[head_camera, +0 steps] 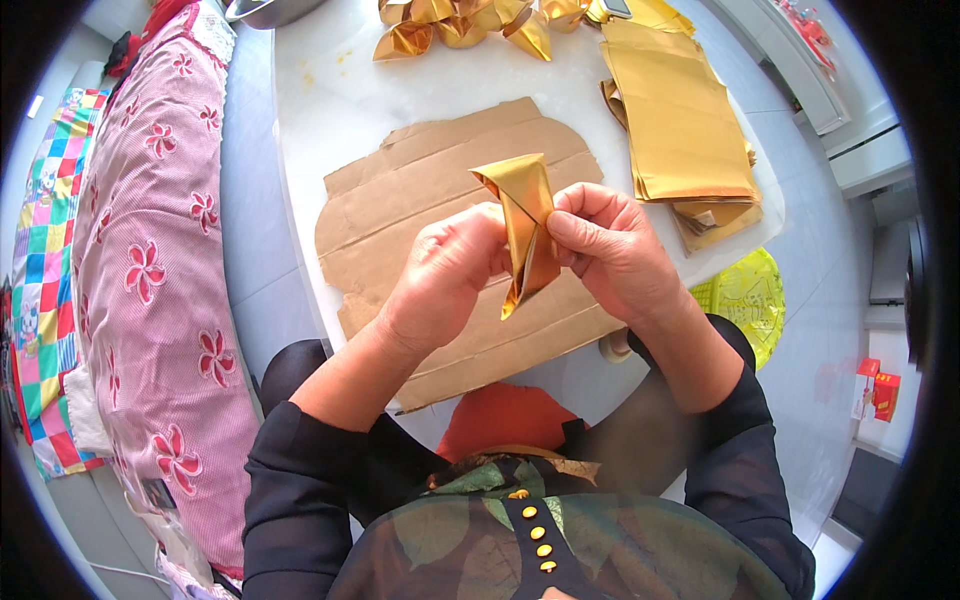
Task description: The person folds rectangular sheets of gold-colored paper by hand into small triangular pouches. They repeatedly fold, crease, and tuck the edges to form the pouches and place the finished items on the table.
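Note:
A partly folded piece of gold foil paper (525, 225) is held up between both hands over a flat piece of brown cardboard (450, 172). My left hand (457, 262) grips its left edge, with the fingertips partly hidden behind the foil. My right hand (611, 244) pinches the right edge between thumb and fingers. The paper has pointed ends at top and bottom and a diagonal fold across its middle. A stack of gold paper sheets (682, 120) lies right of the cardboard, and several folded gold foil pieces (465, 26) sit at the table's far side.
The white table (330, 97) bears a metal bowl (270, 11) at its far left corner. A yellow basket with a plastic liner (746, 300) stands below the right edge. A pink flowered cover (161, 300) runs along the left. A roll of tape (616, 347) shows near my right knee.

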`<state>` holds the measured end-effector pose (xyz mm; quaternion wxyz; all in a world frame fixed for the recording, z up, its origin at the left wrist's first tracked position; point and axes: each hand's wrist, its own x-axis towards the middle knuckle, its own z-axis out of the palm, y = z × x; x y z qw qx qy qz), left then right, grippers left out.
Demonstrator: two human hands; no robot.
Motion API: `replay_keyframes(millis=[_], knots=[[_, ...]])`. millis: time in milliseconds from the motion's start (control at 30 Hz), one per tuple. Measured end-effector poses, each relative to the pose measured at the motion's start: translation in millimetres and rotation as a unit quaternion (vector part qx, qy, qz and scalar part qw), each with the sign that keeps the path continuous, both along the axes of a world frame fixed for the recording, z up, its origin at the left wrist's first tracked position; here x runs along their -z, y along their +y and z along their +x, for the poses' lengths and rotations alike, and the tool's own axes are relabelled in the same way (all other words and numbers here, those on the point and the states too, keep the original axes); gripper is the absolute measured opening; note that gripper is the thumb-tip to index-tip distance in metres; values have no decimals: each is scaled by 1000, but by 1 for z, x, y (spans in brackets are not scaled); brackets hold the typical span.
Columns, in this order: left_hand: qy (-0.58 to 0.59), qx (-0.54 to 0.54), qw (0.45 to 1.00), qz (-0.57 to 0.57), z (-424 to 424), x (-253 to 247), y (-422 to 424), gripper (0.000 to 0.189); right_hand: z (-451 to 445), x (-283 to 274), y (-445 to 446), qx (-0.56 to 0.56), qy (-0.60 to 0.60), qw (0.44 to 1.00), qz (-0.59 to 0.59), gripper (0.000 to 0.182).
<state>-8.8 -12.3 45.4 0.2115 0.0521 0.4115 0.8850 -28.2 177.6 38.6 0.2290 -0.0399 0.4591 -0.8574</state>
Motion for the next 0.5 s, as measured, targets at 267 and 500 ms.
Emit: replay_keyframes(millis=[267, 500], knots=[[-52, 15, 998, 19, -8, 24, -8, 13, 0, 1, 0, -64, -61, 995, -40, 10], [-44, 46, 998, 14, -8, 20, -5, 14, 2, 3, 1, -73, -45, 996, -4, 11]])
